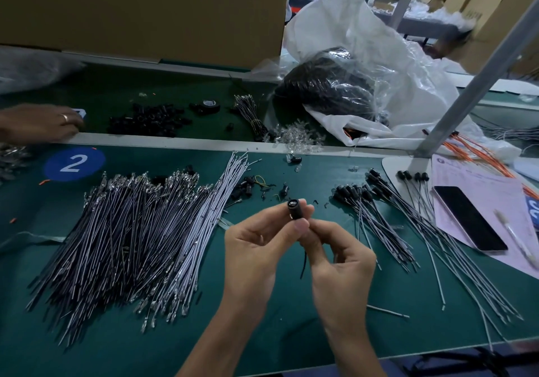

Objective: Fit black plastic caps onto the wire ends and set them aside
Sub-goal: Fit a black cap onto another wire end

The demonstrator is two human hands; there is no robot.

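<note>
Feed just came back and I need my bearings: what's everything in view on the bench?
uncapped wires: large pile, grey and black, table left
capped wires: many, grey with black caps, table right
black cap: one, black, held up at centre
loose caps: heap, black, beyond the divider
phone: one, black, on pink paper, right
plastic bag: one, white, back right
cardboard box: one, brown, back left
another person's hand: one, far left edge
left grip: one, pinching black cap
right grip: one, pinching black cap
</note>
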